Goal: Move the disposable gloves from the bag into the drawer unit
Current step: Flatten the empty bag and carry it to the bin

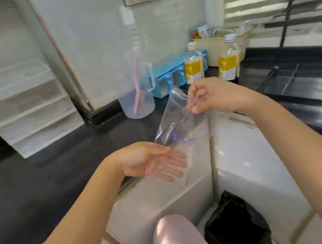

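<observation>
Right hand (212,96) pinches the clear plastic bag (178,123) at its top, frame centre, left hand (153,161) flat and released beneath, probably steadying it; drawer unit (25,107) upper left.

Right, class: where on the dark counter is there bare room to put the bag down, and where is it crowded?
Bare: the counter between the drawer unit, the jug and the left hand. Crowded: the back, where jug, blue box, two bottles and basket stand close; a black rack fills the right.
</observation>
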